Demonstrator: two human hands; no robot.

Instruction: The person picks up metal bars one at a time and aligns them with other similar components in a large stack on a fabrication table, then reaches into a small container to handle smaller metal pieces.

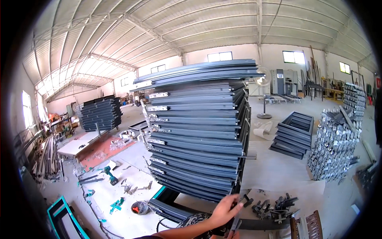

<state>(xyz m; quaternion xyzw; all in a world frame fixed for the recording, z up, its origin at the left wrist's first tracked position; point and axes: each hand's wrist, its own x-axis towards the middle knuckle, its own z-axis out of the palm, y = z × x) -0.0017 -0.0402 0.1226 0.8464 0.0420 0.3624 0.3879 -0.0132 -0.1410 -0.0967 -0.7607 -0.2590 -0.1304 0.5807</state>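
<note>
My left forearm comes in from the lower edge, and my left hand [227,210] reaches to the foot of a tall stack of dark grey metal frames [195,135]. Its fingers and thumb are closed on a small dark piece [248,200]. Just below it, my right hand [233,235] is mostly cut off by the lower edge. Its visible fingers are closed around a narrow grey metal piece [236,222] whose kind is unclear. A dark bar [258,225] lies beside my hands. Right of them is a heap of small dark pieces [276,208] on light sheeting.
Smaller frames [293,135] and a pile of silvery wrapped pieces [334,147] stand at right, with a fan [264,97] behind. On the left floor lie a cordless drill [111,175], a bucket [140,207] and a teal-edged frame [65,219]. Another frame stack [99,113] stands farther back.
</note>
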